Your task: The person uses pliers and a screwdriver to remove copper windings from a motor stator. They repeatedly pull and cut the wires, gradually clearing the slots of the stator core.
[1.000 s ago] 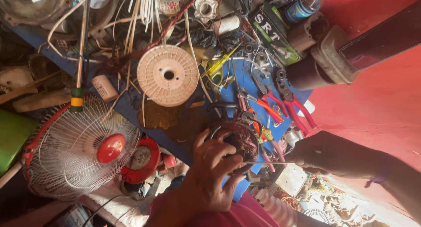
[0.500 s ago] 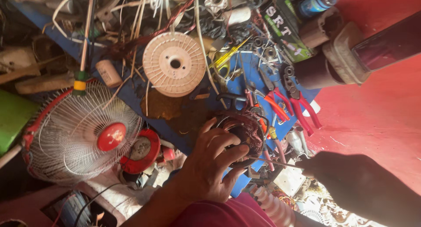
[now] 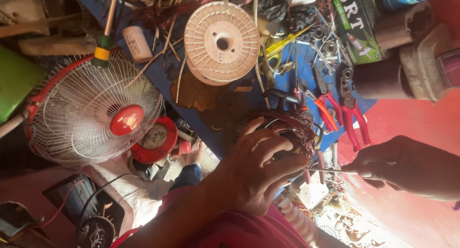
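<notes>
Both hands grip: left (image 3: 254, 171) clamps motor winding (image 3: 282, 133), right (image 3: 407, 166) a thin rod (image 3: 335, 171), pliers (image 3: 345, 109) beside.

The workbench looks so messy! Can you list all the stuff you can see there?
round motor winding of dark copper wire: one, reddish-brown, under the left hand
thin metal rod: one, silver, held by the right hand, its tip at the winding
empty plastic wire spool: one, cream, top middle
red-handled pliers: two or more, right of the winding
wire fan guard with red hub: one, white, left
blue bench: one, cluttered
left hand: gripping the winding
right hand: pinching the rod
</notes>
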